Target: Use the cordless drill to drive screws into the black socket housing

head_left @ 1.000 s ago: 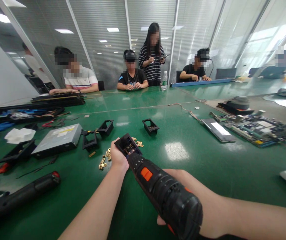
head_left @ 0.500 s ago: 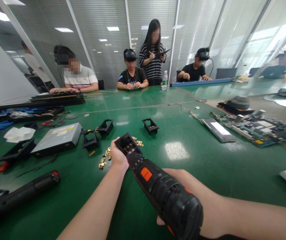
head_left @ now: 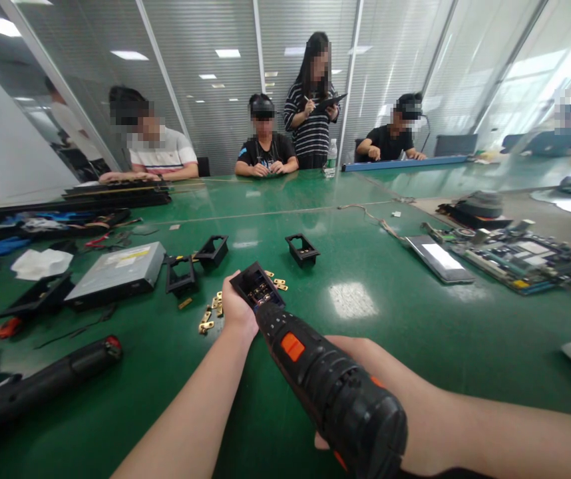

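Observation:
My left hand point(head_left: 238, 307) is closed round a black rectangular housing point(head_left: 252, 277) with brass-coloured parts inside. A black power screwdriver with orange buttons point(head_left: 325, 379) is gripped in my right hand point(head_left: 360, 359), whose fingers are mostly hidden behind the tool. The tool's nose meets the lower edge of the housing's opening; its tip is hidden inside. Small brass plates point(head_left: 206, 326) lie beside my left hand, and more point(head_left: 280, 285) lie just behind the housing. Other black housings stand further back, at left point(head_left: 211, 253) and in the middle point(head_left: 302, 250).
On the green table point(head_left: 415, 359) are a silver drive point(head_left: 116, 276), a second power tool point(head_left: 66, 372) at left, a phone-like device point(head_left: 440, 259) and circuit boards point(head_left: 530, 256) at right. Several people are across the table, one standing point(head_left: 313, 120).
The view has shifted slightly. Both hands keep their holds on the housing and the screwdriver, with hardly any movement between them. The standing person has turned slightly.

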Motion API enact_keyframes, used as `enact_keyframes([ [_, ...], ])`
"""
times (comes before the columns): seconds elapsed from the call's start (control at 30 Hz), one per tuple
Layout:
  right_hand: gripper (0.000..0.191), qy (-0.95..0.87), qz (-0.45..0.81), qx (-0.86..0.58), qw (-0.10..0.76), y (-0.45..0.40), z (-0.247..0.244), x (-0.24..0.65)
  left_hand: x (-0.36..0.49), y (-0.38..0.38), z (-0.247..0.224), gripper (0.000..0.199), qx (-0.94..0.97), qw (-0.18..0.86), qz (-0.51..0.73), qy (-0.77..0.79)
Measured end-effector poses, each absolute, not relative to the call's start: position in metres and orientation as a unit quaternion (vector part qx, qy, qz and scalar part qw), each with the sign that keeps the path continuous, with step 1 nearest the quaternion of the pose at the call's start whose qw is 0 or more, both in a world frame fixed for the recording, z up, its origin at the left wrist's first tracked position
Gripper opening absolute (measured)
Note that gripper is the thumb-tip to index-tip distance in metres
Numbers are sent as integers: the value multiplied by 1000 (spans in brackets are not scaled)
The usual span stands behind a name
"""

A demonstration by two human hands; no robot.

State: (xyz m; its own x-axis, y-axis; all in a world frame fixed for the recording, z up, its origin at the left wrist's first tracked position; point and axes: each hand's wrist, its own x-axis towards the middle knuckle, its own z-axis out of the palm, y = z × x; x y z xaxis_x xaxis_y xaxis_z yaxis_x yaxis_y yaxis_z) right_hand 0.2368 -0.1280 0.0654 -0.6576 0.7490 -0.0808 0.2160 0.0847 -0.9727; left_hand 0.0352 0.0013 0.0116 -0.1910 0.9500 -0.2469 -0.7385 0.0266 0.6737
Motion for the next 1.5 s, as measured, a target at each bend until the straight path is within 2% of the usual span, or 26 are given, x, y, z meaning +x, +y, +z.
enact_keyframes([
  [0.17,49,-706,564,-351,246,-131,62,240,35,1,12,39,153,623,681,355],
  [0.27,57,-708,563,-341,254,-131,63,240,35,1,12,38,152,623,681,354],
  [0.4,45,-703,573,-352,231,-130,66,238,35,1,11,40,148,627,679,352],
  [0.63,41,-700,575,-353,235,-130,63,238,35,1,10,37,138,623,688,347],
  [0.8,52,-715,553,-352,243,-129,63,237,37,1,13,40,148,620,683,357],
  [1.03,44,-697,575,-343,257,-127,59,240,36,1,11,38,158,608,690,360],
  [1.23,61,-707,557,-349,261,-128,58,241,36,1,10,39,159,613,687,357],
  [1.4,47,-696,578,-344,254,-128,59,239,37,0,12,42,158,615,683,360],
  [1.5,57,-698,574,-352,243,-128,62,237,36,1,12,40,155,622,679,358],
])
